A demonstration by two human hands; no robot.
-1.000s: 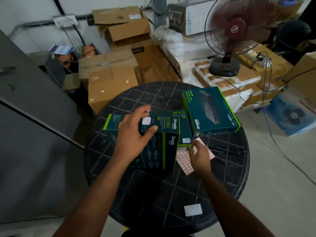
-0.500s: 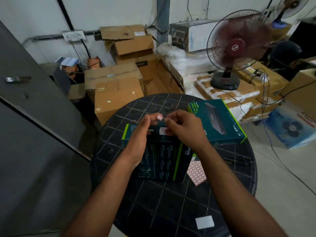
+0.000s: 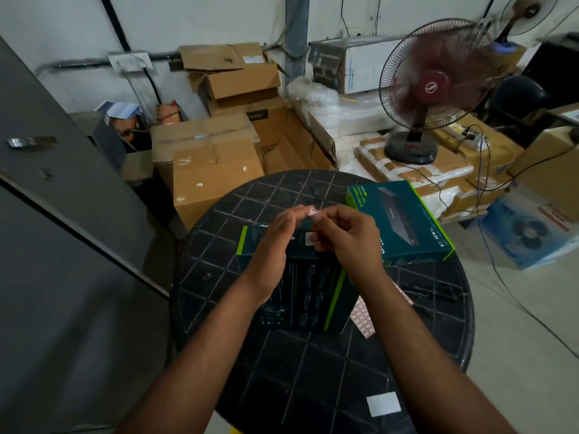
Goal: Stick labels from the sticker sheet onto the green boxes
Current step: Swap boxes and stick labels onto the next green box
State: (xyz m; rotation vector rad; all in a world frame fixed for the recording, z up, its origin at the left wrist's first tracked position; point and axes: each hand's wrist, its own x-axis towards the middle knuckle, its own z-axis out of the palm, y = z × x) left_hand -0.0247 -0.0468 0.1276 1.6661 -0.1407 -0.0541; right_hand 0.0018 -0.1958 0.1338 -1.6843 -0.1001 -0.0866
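Two hands now meet above the tall green box (image 3: 300,289), where one second ago they were apart: your left hand (image 3: 272,242) lay on top of that box and your right hand (image 3: 347,239) was down at the sticker sheet (image 3: 363,317). Since then your right hand came up from the sheet, and a small white label with a red border (image 3: 313,212) now shows at the fingertips of both hands. I judge that one label is peeled off and ready, so the next part is to press it on a box.

About the grip: your left hand has the fingers drawn together at the tips and they pinch the label at its left edge. Your right hand has the fingers curled, and the thumb and first finger seem to pinch the same label from the right; which hand carries it more, I cannot tell.

The label is in the air, just above the top of the tall green box, not yet stuck. The second green box (image 3: 404,220) lies flat on the bench (image 3: 282,380), just beside your right hand. The sheet lies on the bench against the tall box, partly hidden by your right arm.
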